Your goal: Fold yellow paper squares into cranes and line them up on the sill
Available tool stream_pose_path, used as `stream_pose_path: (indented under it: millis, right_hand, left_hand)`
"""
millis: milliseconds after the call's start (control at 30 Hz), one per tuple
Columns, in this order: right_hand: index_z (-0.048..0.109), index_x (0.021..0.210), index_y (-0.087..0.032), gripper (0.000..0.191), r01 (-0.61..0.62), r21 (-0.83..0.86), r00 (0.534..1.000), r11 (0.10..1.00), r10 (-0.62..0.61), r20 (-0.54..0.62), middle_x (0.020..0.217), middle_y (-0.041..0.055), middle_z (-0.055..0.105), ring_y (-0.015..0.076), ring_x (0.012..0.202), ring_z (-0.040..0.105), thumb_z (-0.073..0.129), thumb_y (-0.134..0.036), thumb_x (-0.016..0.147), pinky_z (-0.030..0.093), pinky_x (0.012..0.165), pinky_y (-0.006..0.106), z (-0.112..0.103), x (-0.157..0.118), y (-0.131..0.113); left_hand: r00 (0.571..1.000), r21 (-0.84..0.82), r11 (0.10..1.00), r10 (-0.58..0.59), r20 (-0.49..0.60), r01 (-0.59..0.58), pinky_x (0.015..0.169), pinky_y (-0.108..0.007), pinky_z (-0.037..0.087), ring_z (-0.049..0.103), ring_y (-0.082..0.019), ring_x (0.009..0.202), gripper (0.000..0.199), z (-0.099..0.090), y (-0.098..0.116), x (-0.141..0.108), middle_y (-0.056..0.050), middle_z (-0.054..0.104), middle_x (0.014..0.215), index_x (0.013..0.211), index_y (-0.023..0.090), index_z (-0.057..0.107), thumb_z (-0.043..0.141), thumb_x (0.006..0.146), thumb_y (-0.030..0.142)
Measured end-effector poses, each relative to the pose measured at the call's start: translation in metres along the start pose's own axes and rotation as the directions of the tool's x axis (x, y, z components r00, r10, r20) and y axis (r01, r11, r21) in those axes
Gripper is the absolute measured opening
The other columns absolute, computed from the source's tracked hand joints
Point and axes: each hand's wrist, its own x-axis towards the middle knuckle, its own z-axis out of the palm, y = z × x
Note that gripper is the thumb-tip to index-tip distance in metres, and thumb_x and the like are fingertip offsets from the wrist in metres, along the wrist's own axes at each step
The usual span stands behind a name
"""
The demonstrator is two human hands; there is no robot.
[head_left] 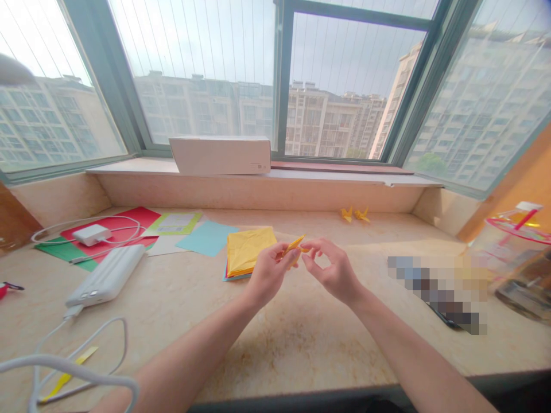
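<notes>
Yellow paper stack (249, 248), on the desk (301, 350): our landmark. Folded yellow paper (294, 244): right of the stack, held in our left hand (269, 269). Right hand (336, 271): farther right, curled at that paper's end; pinching or not, we cannot tell.

I'm seeing a white box (221, 156) on the sill (336, 177) at ten o'clock, apartment blocks (253, 109) outside the window (280, 86) at twelve! Nine, white charger (92, 234); half past eight, white power bank (107, 276); eight, thick cable (51, 360) looping. Three, red-rimmed clear cup (499, 246), red straw (526, 219)!
</notes>
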Motion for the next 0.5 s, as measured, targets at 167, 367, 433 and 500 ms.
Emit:
stream_pose_path:
  millis: [167,367,433,500]
  right_hand:
    - [0.069,0.092,-0.023,0.011,-0.057,0.026,0.998,0.998,0.058,-0.032,0.088,0.0032,0.071,0.0173,0.076,0.062,0.059,-0.023,0.089,0.049,0.072,0.032,-0.0001,0.0011,0.0038]
    - [0.071,0.090,-0.022,0.011,-0.216,0.140,0.973,0.966,0.225,-0.048,0.088,0.0041,0.073,0.0175,0.077,0.063,0.064,-0.030,0.086,0.050,0.072,0.032,0.0033,0.0010,0.0065]
    - [0.071,0.093,-0.020,0.017,-0.286,0.192,0.953,0.939,0.299,-0.040,0.089,0.0056,0.074,0.0177,0.076,0.064,0.066,-0.035,0.084,0.051,0.071,0.032,0.0041,0.0011,0.0082]
    - [0.071,0.095,-0.018,0.025,-0.345,0.245,0.933,0.906,0.358,-0.010,0.089,0.0076,0.074,0.0183,0.076,0.065,0.068,-0.040,0.083,0.052,0.070,0.032,0.0040,0.0016,0.0100]
  left_hand:
    - [0.998,0.027,1.000,-0.016,0.063,0.014,0.058,-0.023,0.041,0.058,-0.013,0.061,0.032,-0.0005,0.0014,-0.0003,-0.001,0.065,0.066,0.083,0.014,0.070,0.066,0.083,0.046]
    - [0.994,0.030,0.999,-0.028,0.105,0.025,0.057,-0.023,0.040,0.057,-0.012,0.060,0.031,-0.0010,0.0033,-0.0004,0.000,0.063,0.065,0.082,0.014,0.068,0.066,0.083,0.045]
    - [0.994,0.035,0.999,-0.030,0.101,0.027,0.057,-0.023,0.041,0.057,-0.012,0.060,0.031,-0.0012,0.0040,-0.0003,0.000,0.063,0.064,0.081,0.014,0.068,0.066,0.082,0.044]
    - [0.996,0.044,0.999,-0.033,0.087,0.029,0.056,-0.023,0.041,0.058,-0.013,0.060,0.031,-0.0010,0.0042,-0.0003,-0.001,0.063,0.065,0.081,0.014,0.068,0.066,0.082,0.045]
